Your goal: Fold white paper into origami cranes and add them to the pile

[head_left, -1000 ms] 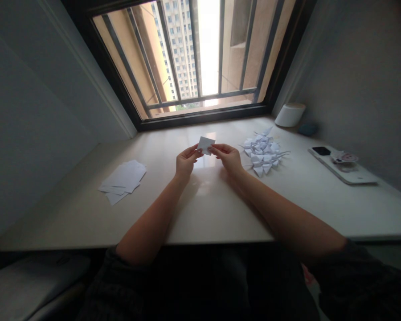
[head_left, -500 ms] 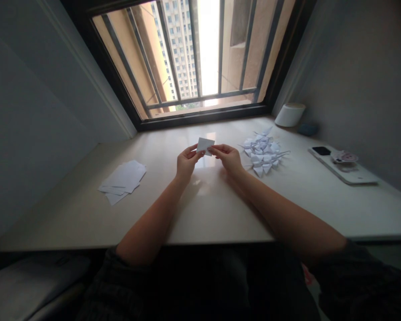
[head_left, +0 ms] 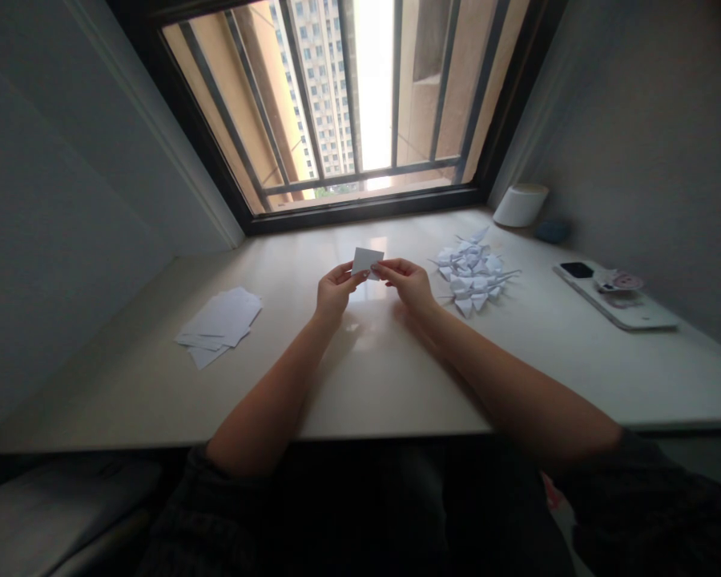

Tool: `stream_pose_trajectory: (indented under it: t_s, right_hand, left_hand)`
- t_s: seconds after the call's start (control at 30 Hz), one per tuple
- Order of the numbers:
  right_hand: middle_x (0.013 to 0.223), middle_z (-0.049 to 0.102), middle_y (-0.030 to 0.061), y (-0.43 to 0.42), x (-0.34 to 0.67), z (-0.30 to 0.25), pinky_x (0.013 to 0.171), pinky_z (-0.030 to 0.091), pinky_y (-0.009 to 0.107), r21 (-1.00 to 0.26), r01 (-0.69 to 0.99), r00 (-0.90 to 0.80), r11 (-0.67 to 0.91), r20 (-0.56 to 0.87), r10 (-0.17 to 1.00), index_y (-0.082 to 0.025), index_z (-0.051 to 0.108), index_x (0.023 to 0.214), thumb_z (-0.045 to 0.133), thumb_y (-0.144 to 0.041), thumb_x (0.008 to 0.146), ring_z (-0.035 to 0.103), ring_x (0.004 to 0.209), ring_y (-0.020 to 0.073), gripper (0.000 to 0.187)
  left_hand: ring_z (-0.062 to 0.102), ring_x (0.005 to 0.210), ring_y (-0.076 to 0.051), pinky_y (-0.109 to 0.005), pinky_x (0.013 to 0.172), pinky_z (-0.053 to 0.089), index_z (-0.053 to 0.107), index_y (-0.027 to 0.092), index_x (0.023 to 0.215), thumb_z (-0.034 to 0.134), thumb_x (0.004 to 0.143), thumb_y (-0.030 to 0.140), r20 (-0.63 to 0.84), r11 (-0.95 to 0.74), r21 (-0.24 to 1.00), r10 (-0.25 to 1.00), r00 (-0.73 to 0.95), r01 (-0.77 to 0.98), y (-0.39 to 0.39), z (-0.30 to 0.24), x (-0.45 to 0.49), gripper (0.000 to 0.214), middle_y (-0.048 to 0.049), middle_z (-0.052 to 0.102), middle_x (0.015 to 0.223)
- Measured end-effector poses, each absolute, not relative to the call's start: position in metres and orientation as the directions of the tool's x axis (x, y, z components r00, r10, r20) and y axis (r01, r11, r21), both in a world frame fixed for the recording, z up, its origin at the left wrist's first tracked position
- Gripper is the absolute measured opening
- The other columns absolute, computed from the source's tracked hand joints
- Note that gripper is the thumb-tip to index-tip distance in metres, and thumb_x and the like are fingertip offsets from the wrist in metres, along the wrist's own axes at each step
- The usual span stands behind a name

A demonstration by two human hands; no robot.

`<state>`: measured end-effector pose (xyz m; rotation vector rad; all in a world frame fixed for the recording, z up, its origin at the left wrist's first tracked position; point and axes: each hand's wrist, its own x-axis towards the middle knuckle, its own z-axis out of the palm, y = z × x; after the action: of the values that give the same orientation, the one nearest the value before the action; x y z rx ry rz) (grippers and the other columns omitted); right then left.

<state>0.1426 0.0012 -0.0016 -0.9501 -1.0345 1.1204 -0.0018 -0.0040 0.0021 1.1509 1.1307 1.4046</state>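
Note:
A small folded white paper (head_left: 367, 260) is held up above the middle of the pale table (head_left: 384, 377). My left hand (head_left: 334, 291) pinches its lower left edge with thumb and fingers. From the other side, my right hand (head_left: 407, 283) pinches the lower right edge. Both hands hover just above the tabletop, fingertips almost meeting under the paper.
A pile of several folded white paper shapes (head_left: 472, 271) lies right of my hands. Flat white sheets (head_left: 219, 324) are stacked at the left. A phone (head_left: 614, 296) with a small object on it lies far right. A white roll (head_left: 520, 205) stands by the barred window (head_left: 348, 104).
The paper and both hands have barely shifted; the paper's top edge has tilted slightly between the fingers.

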Motion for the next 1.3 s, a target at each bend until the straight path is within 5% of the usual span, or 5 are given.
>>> stream_pose_trajectory:
  t_s: [0.73, 1.3]
  right_hand:
    - [0.065, 0.069, 0.0020, -0.001, 0.141, 0.002, 0.061, 0.047, 0.029, -0.937, -0.257, 0.177, 0.236, 0.195, 0.965, -0.018, 0.068, 0.072, 0.083, -0.038, 0.053, 0.060, 0.062, 0.0137, 0.031]
    - [0.052, 0.052, -0.0075, 0.011, 0.141, -0.011, 0.056, 0.042, 0.025, -0.890, -0.330, 0.240, 0.314, 0.242, 0.940, -0.022, 0.036, 0.058, 0.085, -0.041, 0.047, 0.050, 0.053, 0.0092, 0.054]
  left_hand:
    - [0.063, 0.090, -0.020, -0.028, 0.073, 0.039, 0.070, 0.021, 0.099, 0.082, 0.057, 0.036, 0.028, -0.038, 0.985, 0.998, -0.062, -0.170, -0.006, 0.001, 0.000, 0.047, -0.0046, 0.072, 0.089]
    - [0.064, 0.099, -0.023, -0.029, 0.075, 0.038, 0.071, 0.020, 0.103, 0.078, 0.061, 0.034, -0.023, 0.022, 0.977, 1.000, 0.001, -0.211, -0.008, 0.004, 0.003, 0.045, -0.0056, 0.072, 0.093]
